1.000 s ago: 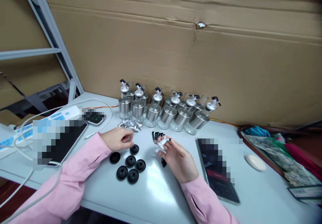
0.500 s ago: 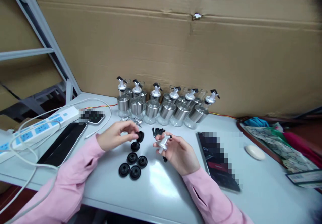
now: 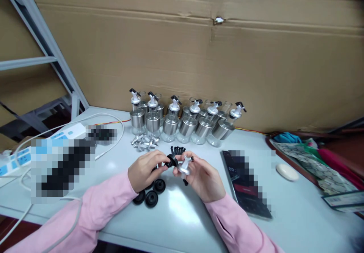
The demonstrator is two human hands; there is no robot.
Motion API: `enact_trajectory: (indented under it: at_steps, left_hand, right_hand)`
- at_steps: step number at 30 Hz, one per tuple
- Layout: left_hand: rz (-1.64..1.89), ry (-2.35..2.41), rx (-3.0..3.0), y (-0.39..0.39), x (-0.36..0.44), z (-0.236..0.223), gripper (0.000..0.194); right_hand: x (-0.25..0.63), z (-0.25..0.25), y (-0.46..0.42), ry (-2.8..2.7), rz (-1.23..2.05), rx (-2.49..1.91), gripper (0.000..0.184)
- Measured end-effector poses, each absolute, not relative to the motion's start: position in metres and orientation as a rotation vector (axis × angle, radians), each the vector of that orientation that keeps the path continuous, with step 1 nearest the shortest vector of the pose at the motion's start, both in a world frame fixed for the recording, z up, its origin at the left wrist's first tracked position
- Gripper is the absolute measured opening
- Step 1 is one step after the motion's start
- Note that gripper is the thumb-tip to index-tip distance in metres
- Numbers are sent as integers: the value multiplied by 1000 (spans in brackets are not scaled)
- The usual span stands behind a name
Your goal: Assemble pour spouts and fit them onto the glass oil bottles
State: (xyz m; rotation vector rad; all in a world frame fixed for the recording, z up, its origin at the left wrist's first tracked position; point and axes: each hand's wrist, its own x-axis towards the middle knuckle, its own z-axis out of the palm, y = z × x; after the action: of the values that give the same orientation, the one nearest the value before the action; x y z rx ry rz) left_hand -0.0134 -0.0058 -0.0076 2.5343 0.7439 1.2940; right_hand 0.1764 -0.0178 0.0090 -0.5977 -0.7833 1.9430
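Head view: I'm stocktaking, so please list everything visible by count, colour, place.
Bottles: six front, more behind, silver-clear, back
Spouts: many, silver, bottles and centre
Levers: several, black, centre
Stoppers: several, black, centre
Power strip: one, white-blue, left
Cables: several, white, left
Devices: two, black, left
Phone: one, black, right
Oval: one, white, right
Pile: one, multicoloured, right
Wires: some, red-yellow, back
Cardboard: unclear, brown, back
Frame: one, grey, left
Table: one, pale, beneath
Hands: two, pink sleeves, centre

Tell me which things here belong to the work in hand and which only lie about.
Likely belonging: held black disc, held silver spout, loose silver parts, other black discs, small black pieces, bottles.
Likely lying about: power strip, dark-screened device, white oval object.
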Motion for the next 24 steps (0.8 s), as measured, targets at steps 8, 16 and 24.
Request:
enact_trajectory:
  at_steps: [8,16,24]
  left_hand:
    - [1273,707,2638,-7,-13,-9,12]
    - [1239,676,2736,-7,-13,-7,14]
    - [1223,700,2762,-6,-14,-5,13]
  right_hand:
    - [177,4,-13,-900,1786,-662,20]
    - [176,1,-8,-751,1542,-766,17]
    - [174,-2,-12,-741,1753,-668,19]
